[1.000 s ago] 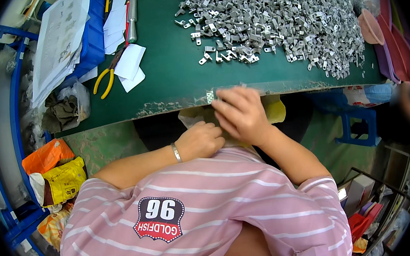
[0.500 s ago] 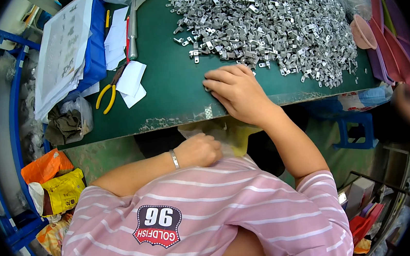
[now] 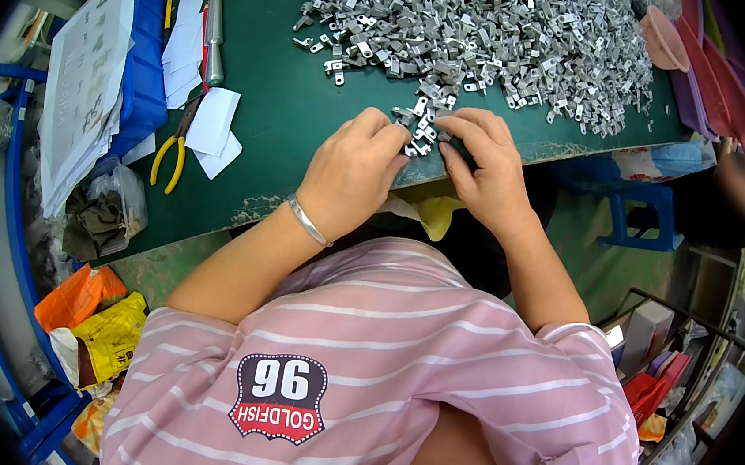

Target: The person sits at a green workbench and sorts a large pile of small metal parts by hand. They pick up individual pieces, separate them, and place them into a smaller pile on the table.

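Note:
A loose cluster of small silver metal brackets (image 3: 422, 131) lies near the front of the green table, between my two hands. My left hand (image 3: 351, 165), a metal bangle at its wrist, curls against the cluster's left side. Its fingertips are partly hidden, and what they hold cannot be made out. From the right side my right hand (image 3: 488, 162) bends its fingers and thumb around a small grey bracket (image 3: 444, 137). Behind the cluster spreads a large heap of similar brackets (image 3: 497, 40), its near edge touching the cluster.
On the left of the green table (image 3: 269, 109) lie yellow-handled pliers (image 3: 172, 152), white paper slips (image 3: 214, 127) and a blue bin (image 3: 144, 97) with sheets against it. A pink bowl (image 3: 664, 40) sits far right. A blue stool (image 3: 641, 213) stands below the table's right part.
My left hand has risen from my lap onto the table. The right hand has shifted right, and a small cluster of brackets now lies between both hands. The view has shifted slightly.

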